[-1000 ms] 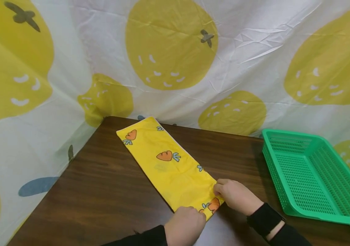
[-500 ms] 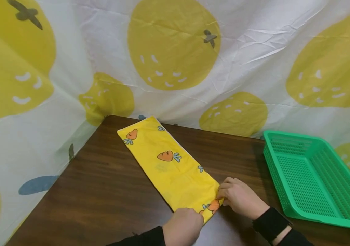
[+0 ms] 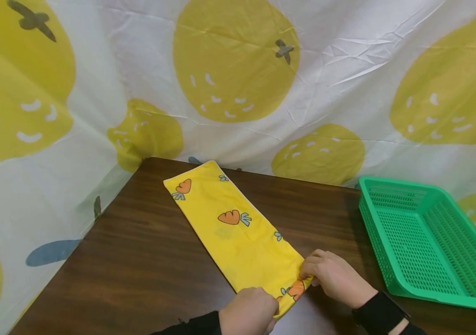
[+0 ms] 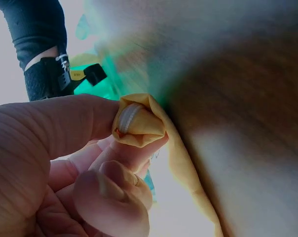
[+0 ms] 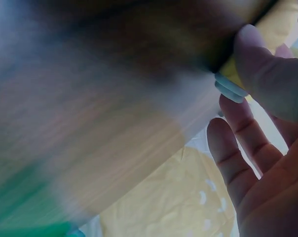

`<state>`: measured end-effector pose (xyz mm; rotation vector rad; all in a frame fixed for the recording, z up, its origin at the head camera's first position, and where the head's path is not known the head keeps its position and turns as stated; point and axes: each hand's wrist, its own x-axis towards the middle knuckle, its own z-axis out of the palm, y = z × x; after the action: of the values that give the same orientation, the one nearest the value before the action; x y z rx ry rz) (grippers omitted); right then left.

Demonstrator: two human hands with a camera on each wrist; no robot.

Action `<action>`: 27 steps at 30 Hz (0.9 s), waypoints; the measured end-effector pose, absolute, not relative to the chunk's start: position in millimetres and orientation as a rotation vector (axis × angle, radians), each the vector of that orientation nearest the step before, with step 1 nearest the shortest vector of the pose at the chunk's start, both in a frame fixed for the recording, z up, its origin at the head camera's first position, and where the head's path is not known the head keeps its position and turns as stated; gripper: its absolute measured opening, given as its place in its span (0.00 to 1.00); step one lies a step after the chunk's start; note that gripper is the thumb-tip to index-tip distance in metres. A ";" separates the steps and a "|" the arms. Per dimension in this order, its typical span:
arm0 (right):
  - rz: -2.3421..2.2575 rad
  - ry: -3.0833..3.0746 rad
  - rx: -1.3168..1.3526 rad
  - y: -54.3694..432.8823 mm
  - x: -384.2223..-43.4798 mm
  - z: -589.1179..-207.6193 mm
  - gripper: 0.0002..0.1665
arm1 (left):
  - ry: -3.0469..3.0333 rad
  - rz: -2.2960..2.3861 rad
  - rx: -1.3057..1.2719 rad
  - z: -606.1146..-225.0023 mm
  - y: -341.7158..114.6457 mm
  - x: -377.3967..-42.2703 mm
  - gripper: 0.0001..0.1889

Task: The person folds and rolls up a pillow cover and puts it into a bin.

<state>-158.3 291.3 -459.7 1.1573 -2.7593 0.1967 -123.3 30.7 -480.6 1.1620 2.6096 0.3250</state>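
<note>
A yellow cloth (image 3: 244, 242) printed with orange carrots lies as a long folded strip, slanting across the dark table. Its near end is turned over into a narrow roll. At that end's left corner my left hand (image 3: 248, 311) pinches the roll. The left wrist view shows the rolled end (image 4: 141, 121) between thumb and finger, with a white ribbed strip inside. My right hand (image 3: 338, 278) holds the right corner of the same end, fingers curled over it. In the right wrist view a pale layered edge (image 5: 230, 89) shows between the thumb and fingers of the right hand (image 5: 267, 173).
To the right of the right hand stands a green plastic basket (image 3: 403, 284) with perforated sides. Behind the brown wooden table (image 3: 137, 260) hangs a white curtain (image 3: 238, 139) with large yellow fruit prints, which also covers the left side.
Both hands have shifted slightly toward the near right, and the cloth has slid a little the same way with them. The right fingers have changed their hold on the corner slightly.
</note>
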 end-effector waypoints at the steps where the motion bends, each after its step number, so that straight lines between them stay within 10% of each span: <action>1: 0.192 -2.748 1.159 292.2 -157.7 -460.8 0.28 | 2.604 0.318 1.169 -475.0 30.1 -121.8 0.02; 27: 0.246 -3.328 0.867 249.6 -199.5 -430.0 0.14 | 2.613 0.514 1.031 -477.8 21.7 -120.7 0.11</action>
<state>-199.5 249.6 -430.0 0.8671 -3.3275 0.2460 -120.7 21.7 -477.8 1.0309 2.6133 0.5142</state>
